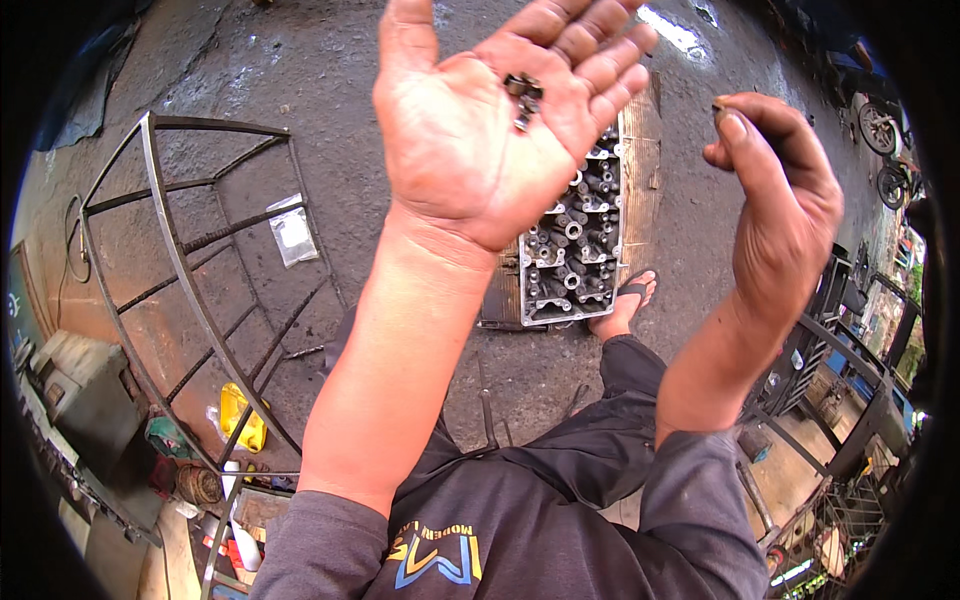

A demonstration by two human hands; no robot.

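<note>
**Loose metal on an open palm**

Your left hand (465,140) lies palm up, its fingers stretched out and apart, with a small heap of metal pieces (524,95) resting uncupped near their base. A tilt or knock could roll them off, and the engine cylinder head (572,245), on cardboard (645,175) beyond your wrist, has open gaps that could swallow one. Your right hand (782,190) has thumb and forefinger pinched together on a small dark piece (718,104); a loose pinch could drop it onto the dark floor (690,240), where it would be hard to spot.

The pieces overlap, so you can't count them reliably. Your left hand hides the cylinder head's far part, the top edge crops your left fingertips, and your right fingers mostly cover what they pinch.
</note>
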